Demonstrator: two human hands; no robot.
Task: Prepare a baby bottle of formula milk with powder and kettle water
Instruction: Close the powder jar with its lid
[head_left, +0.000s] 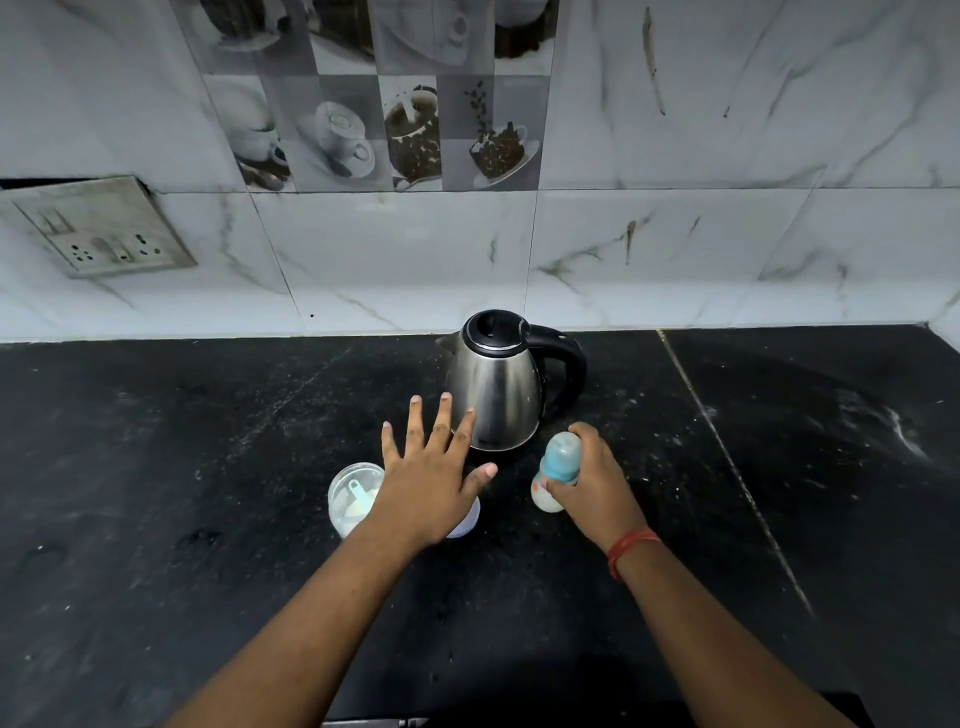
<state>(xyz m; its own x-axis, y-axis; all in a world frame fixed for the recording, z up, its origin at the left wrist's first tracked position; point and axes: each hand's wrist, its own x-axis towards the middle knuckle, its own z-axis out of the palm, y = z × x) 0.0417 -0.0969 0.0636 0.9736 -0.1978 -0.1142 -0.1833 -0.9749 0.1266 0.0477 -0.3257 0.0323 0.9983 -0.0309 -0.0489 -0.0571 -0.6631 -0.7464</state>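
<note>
Kettle (493, 384) at counter (156, 441) rear, powder container (353, 499) front-left, bottle (556, 467) front-right, scoop (359, 493) inside container.

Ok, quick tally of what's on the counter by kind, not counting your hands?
Kettle: 1
Baby bottle, in the right hand's grip: 1
Powder tub, open: 1
Scoop, inside the tub: 1
Lid, mostly hidden under the left hand: 1
Total: 5

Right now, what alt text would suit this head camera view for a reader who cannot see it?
A person's right hand grips a capped baby bottle of milky liquid on a black counter, while the left hand hovers open above a powder container. A steel kettle stands behind.
</note>
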